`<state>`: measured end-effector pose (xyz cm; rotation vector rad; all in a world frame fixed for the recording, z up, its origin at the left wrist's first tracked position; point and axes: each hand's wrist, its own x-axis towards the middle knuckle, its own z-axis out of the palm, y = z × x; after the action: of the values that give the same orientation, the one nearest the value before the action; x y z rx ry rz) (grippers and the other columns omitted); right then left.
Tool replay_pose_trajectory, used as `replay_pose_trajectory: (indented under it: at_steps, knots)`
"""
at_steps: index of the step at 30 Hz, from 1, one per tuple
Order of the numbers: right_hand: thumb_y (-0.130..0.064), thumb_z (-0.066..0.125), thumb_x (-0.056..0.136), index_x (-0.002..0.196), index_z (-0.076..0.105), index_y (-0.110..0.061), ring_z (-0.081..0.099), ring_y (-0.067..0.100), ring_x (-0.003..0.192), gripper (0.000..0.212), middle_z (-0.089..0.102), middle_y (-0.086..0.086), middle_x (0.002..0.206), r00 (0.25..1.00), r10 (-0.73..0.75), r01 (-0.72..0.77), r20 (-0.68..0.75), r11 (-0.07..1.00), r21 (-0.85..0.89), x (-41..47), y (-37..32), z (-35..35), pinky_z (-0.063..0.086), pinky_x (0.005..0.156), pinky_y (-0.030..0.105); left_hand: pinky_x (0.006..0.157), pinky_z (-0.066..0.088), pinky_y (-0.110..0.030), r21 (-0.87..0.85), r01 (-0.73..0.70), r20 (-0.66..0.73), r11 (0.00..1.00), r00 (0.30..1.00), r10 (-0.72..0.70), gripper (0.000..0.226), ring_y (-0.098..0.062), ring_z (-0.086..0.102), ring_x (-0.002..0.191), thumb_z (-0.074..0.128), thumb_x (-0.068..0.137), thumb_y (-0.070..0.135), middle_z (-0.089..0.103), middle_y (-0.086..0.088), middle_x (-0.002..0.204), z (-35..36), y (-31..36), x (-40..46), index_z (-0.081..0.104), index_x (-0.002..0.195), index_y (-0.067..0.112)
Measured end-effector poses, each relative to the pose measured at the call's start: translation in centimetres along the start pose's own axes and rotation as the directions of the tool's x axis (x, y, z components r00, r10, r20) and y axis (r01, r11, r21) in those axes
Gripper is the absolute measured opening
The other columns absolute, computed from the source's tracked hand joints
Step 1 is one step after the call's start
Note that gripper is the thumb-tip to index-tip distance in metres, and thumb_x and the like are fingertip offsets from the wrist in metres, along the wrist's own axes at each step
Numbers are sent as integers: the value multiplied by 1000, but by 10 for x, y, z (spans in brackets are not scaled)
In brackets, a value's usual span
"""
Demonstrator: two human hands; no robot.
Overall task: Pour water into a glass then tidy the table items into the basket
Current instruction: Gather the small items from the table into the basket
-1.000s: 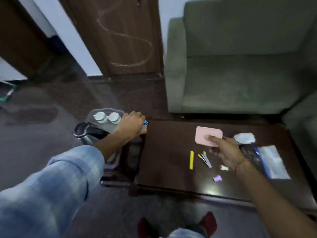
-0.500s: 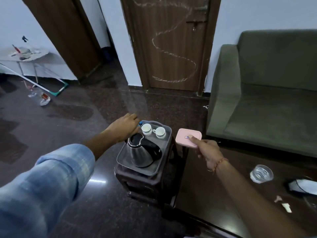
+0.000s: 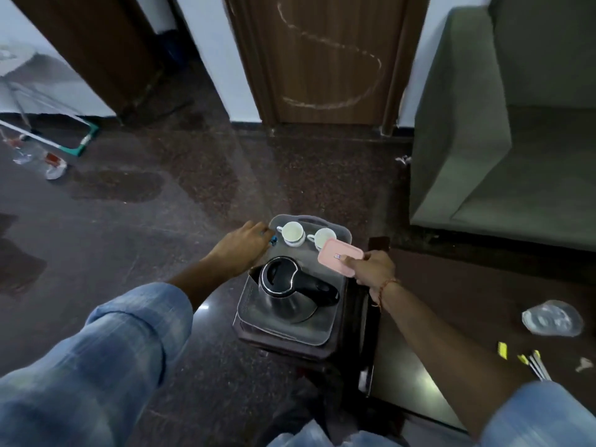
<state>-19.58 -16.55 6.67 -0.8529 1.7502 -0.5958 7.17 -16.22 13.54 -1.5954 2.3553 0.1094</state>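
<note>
A clear plastic basket (image 3: 324, 337) sits on a small dark stool left of the dark table (image 3: 467, 295). In it stand a steel kettle with a black lid (image 3: 287, 290) and two white cups (image 3: 293, 233). My right hand (image 3: 371, 269) is shut on a flat pink box (image 3: 341, 260), held over the basket's right side. My left hand (image 3: 240, 248) grips the basket's far left rim, with something small and blue at its fingertips. A clear glass (image 3: 552, 318) stands on the table at right.
On the table's right lie a yellow strip (image 3: 502, 350), several thin pens or sticks (image 3: 535, 364) and a small pale scrap (image 3: 584, 365). A green sofa (image 3: 503, 124) stands behind the table. A wooden door (image 3: 325, 56) is ahead; clutter lies on the floor far left.
My right hand has carried the pink box from above the table leftward to over the basket. My left hand has stayed on the basket's rim. My view swung left.
</note>
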Motion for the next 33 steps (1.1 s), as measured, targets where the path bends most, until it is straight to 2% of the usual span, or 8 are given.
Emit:
replay_pose_trajectory:
  at_steps: [3, 7, 10, 13, 18, 25, 29, 33]
  knots:
    - [-30, 84, 69, 93, 76, -5, 64, 19, 73, 35, 69, 7, 82, 997, 27, -33, -68, 995, -94, 23, -2, 30, 56, 68, 30, 91, 53, -42, -22, -69, 47, 997, 996, 70, 38, -27, 47, 122, 41, 103, 27, 46, -9, 136, 26, -22, 30, 43, 138, 12]
    - [-31, 84, 69, 99, 74, -3, 68, 23, 86, 43, 74, 13, 99, 993, 71, -89, -94, 975, -202, 57, -1, 63, 50, 70, 24, 92, 54, -44, -43, -123, 146, 991, 981, 128, 36, -27, 46, 126, 44, 102, 20, 41, -10, 141, 66, -39, 65, 43, 137, 12]
    - [-33, 84, 69, 105, 72, 0, 71, 30, 94, 50, 72, 17, 107, 992, 104, -122, -75, 949, -291, 82, 1, 80, 59, 81, 37, 89, 56, -45, -57, -157, 189, 986, 968, 166, 38, -27, 46, 127, 50, 100, 16, 40, -10, 141, 99, -46, 83, 42, 137, 12]
    - [-37, 85, 69, 115, 67, 1, 68, 30, 103, 62, 68, 19, 118, 989, 133, -147, -62, 893, -425, 99, 3, 91, 57, 87, 40, 85, 57, -47, -71, -176, 221, 982, 957, 188, 32, -28, 50, 123, 53, 98, 15, 47, -9, 132, 127, -46, 98, 48, 130, 12]
    - [-28, 86, 69, 120, 61, 3, 68, 34, 103, 65, 63, 20, 123, 971, 231, -233, -59, 867, -440, 113, 15, 101, 57, 85, 48, 91, 55, -46, -22, -268, 291, 963, 920, 263, 30, -31, 49, 122, 51, 98, 14, 49, -12, 129, 165, -43, 123, 49, 127, 10]
    - [-26, 76, 81, 133, 51, 0, 54, 34, 123, 63, 52, 19, 137, 971, 241, -203, 4, 826, -526, 130, 33, 120, 49, 99, 47, 86, 57, -47, -50, -269, 315, 962, 910, 271, 31, -31, 50, 121, 51, 97, 10, 49, -12, 129, 196, -38, 140, 50, 128, 9]
    - [-34, 76, 81, 133, 49, 2, 48, 31, 128, 69, 50, 19, 137, 978, 206, -183, -32, 774, -606, 140, 39, 125, 44, 105, 39, 81, 57, -47, -37, -245, 319, 969, 916, 244, 29, -32, 49, 121, 45, 101, 22, 51, -13, 126, 206, -38, 145, 52, 126, 9]
    - [-33, 77, 80, 132, 44, 4, 41, 31, 131, 71, 44, 22, 140, 982, 177, -185, -72, 792, -582, 144, 39, 126, 40, 103, 36, 82, 57, -47, -34, -239, 304, 970, 923, 238, 29, -32, 47, 123, 43, 102, 23, 49, -14, 127, 210, -37, 143, 51, 125, 8]
